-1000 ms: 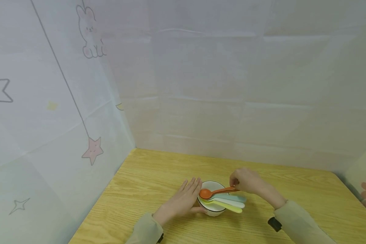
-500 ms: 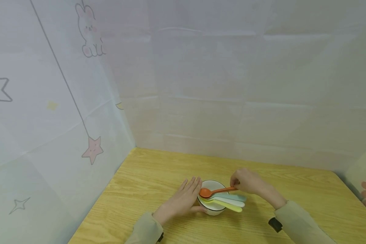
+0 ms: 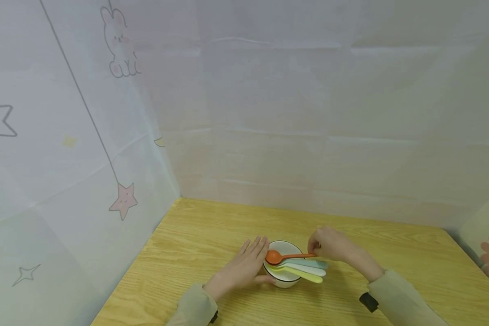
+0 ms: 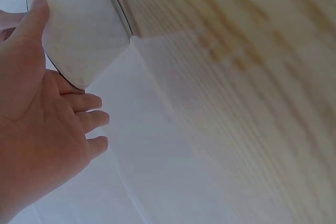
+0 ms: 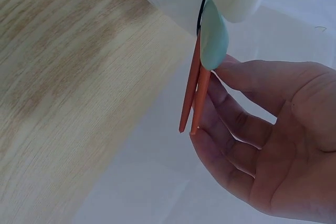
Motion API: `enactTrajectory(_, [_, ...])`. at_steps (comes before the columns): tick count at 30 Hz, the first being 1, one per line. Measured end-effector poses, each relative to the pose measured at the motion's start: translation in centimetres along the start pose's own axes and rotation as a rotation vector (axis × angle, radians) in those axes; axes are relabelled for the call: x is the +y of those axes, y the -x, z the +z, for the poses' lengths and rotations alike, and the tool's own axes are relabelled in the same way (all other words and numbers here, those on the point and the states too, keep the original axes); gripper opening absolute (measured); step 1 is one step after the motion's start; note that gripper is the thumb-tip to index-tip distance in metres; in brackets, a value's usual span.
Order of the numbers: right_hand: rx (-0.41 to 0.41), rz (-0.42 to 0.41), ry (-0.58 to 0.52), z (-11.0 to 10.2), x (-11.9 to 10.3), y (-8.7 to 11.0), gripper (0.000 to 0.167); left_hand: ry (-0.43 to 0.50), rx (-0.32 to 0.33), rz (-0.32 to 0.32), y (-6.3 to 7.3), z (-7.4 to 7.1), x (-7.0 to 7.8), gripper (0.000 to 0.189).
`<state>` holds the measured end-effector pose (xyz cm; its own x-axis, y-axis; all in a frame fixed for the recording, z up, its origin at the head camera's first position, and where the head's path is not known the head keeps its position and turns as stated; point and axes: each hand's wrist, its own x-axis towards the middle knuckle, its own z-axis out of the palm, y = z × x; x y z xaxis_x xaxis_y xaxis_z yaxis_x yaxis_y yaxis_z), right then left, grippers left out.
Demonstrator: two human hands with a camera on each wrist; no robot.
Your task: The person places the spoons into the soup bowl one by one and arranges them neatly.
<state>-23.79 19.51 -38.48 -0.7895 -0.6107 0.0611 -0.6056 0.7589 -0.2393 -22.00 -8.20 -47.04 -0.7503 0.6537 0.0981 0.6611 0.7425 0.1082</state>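
My left hand [image 3: 246,267] rests against the left side of a white bowl [image 3: 284,246] with a dark rim, fingers straight. In the left wrist view its thumb [image 4: 38,11] lies on the bowl's wall and the fingers reach along the other side. An orange spoon [image 3: 275,257] lies across the bowl with its handle in the pinch of my right hand [image 3: 335,245]. Two slim orange handles [image 5: 199,100] show between those fingers in the right wrist view. Light blue [image 3: 309,262], white [image 3: 309,270] and yellow [image 3: 305,275] handles stick out over the rim.
The bowl stands on a wood-grain table [image 3: 212,226]. Pale printed cloth walls [image 3: 269,158] rise behind it and on both sides. Dark wrist straps [image 3: 368,302] show at the sleeves [image 3: 401,299].
The two orange handles, seen apart a second ago, now overlap as one in the head view. My right hand has sunk slightly; my left hand stays at the bowl.
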Motion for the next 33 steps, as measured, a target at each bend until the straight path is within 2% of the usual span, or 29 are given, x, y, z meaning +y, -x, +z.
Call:
enactTrajectory(8, [-0.018,0.041,-0.011,0.3,0.1,0.1,0.012,-0.007,-0.007,-0.008,0.0,0.0,0.1,0.098])
enactTrajectory(17, [0.012,0.072,-0.026,0.0,0.4,0.4,0.006,0.003,-0.007,-0.011,0.1,-0.2,0.0,0.098])
enactTrajectory(26, [0.023,0.121,-0.083,-0.7,1.5,1.5,0.005,-0.003,0.013,0.003,0.2,0.2,-0.2,0.098])
enactTrajectory(33, [0.067,0.096,-0.064,-1.2,2.6,2.7,0.007,0.018,0.016,-0.017,0.1,0.3,-0.7,0.102])
